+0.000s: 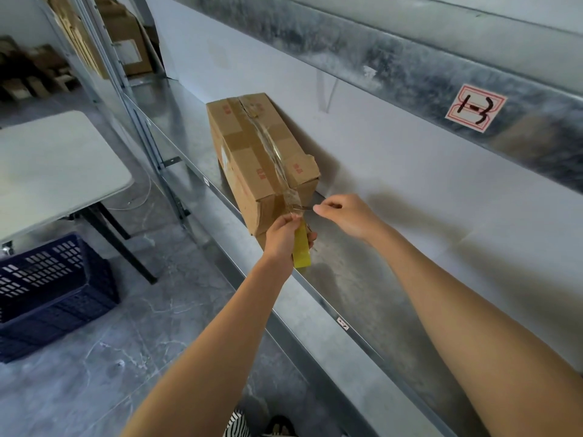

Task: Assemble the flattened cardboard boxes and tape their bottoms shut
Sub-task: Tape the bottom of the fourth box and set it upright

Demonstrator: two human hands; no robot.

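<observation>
Box [252,159] on shelf [347,279] against wall [410,190]; table [47,165] to the left, crate [53,288] on floor [126,357] beside it.

Left hand [281,238], right hand [347,216] bare; striped black-white garment [237,424]; dark footwear [280,428].

Both arms reach forward, left grip [288,239] curled, right grip [347,216] pinching.

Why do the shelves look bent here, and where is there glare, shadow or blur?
Head view: the wide-angle lens bows the shelf edge; the clear tape on the box glints; the right arm throws a soft shadow on the wall; the far boxes at upper left look soft.
</observation>
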